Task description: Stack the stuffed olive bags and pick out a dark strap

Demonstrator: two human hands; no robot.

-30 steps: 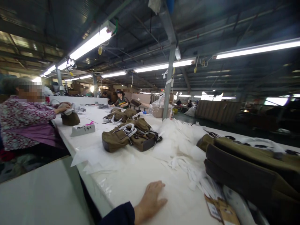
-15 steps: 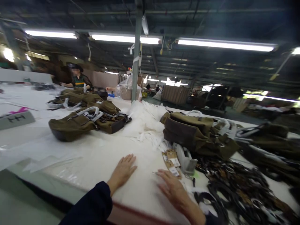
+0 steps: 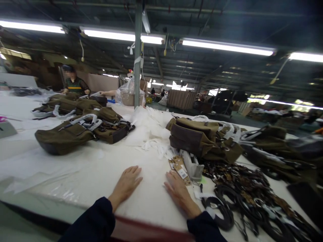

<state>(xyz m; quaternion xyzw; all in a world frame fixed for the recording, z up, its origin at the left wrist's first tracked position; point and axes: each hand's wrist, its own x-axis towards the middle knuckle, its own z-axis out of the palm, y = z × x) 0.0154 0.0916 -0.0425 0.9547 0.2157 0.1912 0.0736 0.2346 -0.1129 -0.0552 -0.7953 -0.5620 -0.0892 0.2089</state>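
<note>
My left hand (image 3: 127, 183) lies palm down on the white tabletop (image 3: 148, 201), fingers stretched and slightly apart, holding nothing. Opposite it, my right hand (image 3: 178, 190) also rests flat and open, close to brown cardboard tags (image 3: 179, 169) and a grey holder (image 3: 193, 166). Olive bags with dark bases lie beyond both hands: one (image 3: 64, 136) at the left, another (image 3: 194, 134) at the right. White sheets (image 3: 148, 124) are heaped between the two groups.
Dark straps and metal fittings (image 3: 242, 188) are piled at the right, with more olive bags (image 3: 275, 151) behind. A post (image 3: 137, 60) rises behind the sheets. Across the table at the left is a person (image 3: 74, 82); another person's arm (image 3: 108, 93) reaches toward the bags.
The view has turned a little to the right. My right hand has moved forward and flattened on the table beside the tags. The other person's arm now extends further over the far bags.
</note>
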